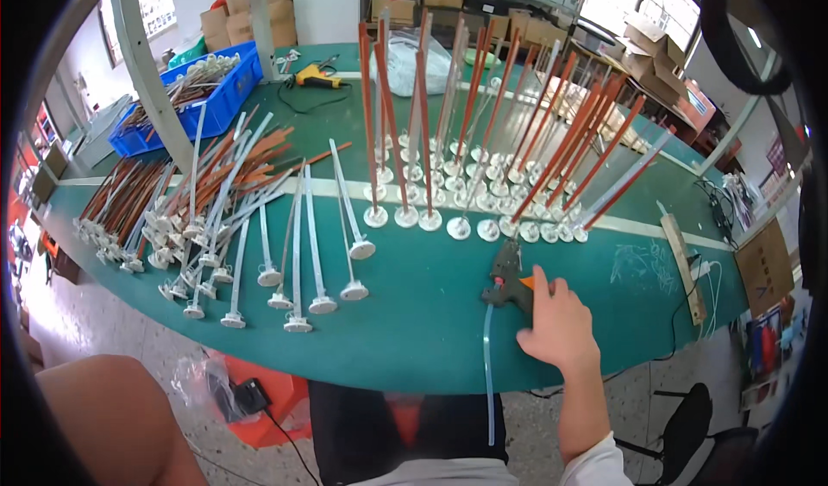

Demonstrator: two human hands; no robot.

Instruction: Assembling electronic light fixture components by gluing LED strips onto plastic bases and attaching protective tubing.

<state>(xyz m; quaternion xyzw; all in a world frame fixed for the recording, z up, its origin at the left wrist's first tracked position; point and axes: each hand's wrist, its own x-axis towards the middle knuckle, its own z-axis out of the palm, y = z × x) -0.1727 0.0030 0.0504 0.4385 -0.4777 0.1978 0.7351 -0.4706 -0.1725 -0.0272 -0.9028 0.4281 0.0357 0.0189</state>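
My right hand [559,322] is closed round the grip of a dark hot glue gun [507,275] with an orange trigger, held above the green table. A long translucent glue stick [489,374] hangs from the gun's rear past the table's near edge. Its nozzle points away, close to the front of a group of upright rods on round white bases [458,227]; whether it touches one I cannot tell. Some rods are brown-red, others clear. My left hand is out of view. Left of the gun, several clear rods with white round ends [322,305] lie on the table.
A heap of brown and clear rods [155,201] covers the table's left side. Behind are a blue crate [226,85], a yellow glue gun [316,77] and a plastic bag [416,63]. A wooden power strip [684,270] lies right. Below stands a red stool [267,400].
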